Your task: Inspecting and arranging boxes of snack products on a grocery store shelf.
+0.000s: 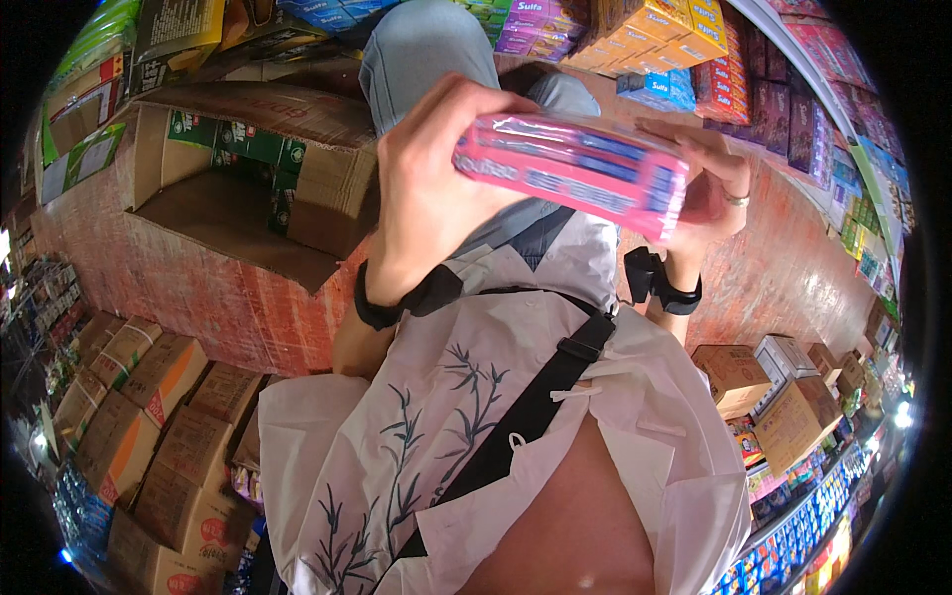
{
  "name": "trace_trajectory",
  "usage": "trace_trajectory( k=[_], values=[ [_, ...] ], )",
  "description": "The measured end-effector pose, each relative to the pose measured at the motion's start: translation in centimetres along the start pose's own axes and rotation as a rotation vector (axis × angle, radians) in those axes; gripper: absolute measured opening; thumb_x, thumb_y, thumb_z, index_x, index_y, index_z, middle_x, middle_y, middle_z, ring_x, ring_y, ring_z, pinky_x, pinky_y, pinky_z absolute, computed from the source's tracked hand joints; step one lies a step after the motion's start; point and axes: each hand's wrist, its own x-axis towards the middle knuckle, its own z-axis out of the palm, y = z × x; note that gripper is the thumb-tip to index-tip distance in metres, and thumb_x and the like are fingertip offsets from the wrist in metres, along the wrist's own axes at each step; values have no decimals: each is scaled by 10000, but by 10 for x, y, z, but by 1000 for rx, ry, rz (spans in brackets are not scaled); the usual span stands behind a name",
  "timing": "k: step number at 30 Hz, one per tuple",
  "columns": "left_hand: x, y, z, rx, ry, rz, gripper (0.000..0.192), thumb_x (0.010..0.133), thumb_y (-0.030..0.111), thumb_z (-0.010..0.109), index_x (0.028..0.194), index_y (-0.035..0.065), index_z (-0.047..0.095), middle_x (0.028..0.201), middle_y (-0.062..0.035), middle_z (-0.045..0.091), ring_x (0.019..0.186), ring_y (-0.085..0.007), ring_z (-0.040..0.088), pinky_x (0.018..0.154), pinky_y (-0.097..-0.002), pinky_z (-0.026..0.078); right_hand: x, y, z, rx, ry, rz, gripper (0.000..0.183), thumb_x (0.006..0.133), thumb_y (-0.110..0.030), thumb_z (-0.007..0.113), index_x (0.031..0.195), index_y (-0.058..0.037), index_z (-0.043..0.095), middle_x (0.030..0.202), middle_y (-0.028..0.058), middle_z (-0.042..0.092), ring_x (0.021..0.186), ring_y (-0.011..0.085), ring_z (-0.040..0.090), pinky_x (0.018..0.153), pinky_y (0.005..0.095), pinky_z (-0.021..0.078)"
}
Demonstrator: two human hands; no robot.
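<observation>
A pink and blue pack (573, 167) in shiny clear wrap is held up in front of my lap, slightly tilted and blurred. It bears writing on its side. My left hand (431, 175) grips its left end, with the thumb underneath on the near side. At the other end, my right hand (718, 190) holds the pack from behind, its palm partly hidden by it. An open cardboard carton (327, 204) lies on the floor to the left of my left hand, its mouth facing me. Inside it, green boxes (249, 152) are partly visible.
Stacked yellow boxes (654, 37), purple boxes (539, 30) and blue boxes (658, 89) stand ahead. More goods line a shelf (855, 149) at right. Closed cartons (178, 439) are piled behind left, others (732, 379) behind right. The reddish floor (245, 320) looks worn.
</observation>
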Motion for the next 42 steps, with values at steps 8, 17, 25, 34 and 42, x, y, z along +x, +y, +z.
trace_trajectory(
  k=[8,17,25,34,42],
  values=[
    [-15,-17,21,103,-141,64,433,589,126,907,950,42,683,843,-52,649,571,-100,585,529,-282,490,19,-8,27,-53,-229,-69,582,591,-215,929,1064,-42,636,1087,131,696,939,274,696,764,348,578],
    [-21,-12,4,-143,-62,88,598,534,98,970,1026,-12,649,953,-119,669,822,-142,644,718,-251,516,0,12,1,-300,-167,-146,795,574,-274,927,1243,-33,571,1304,216,569,1211,348,574,920,429,532],
    [-6,6,5,-330,-76,125,532,533,98,956,984,12,687,956,-114,707,878,-203,697,709,-286,546,4,7,-5,113,-236,113,207,838,-55,721,972,51,603,997,241,708,925,309,718,807,361,578],
    [13,21,-20,24,56,466,732,618,373,928,1181,5,638,1174,-111,549,956,-130,568,694,-267,453,-5,26,-30,-245,-351,17,388,835,-222,756,1101,9,592,1059,212,691,976,313,675,841,355,551],
    [30,162,62,-1462,-633,451,293,821,152,766,1065,43,646,921,-91,626,908,-266,600,775,-374,484,-96,107,-76,-63,45,138,1094,675,-320,914,1501,-33,257,1436,125,419,1251,253,503,998,404,485]
  ],
)
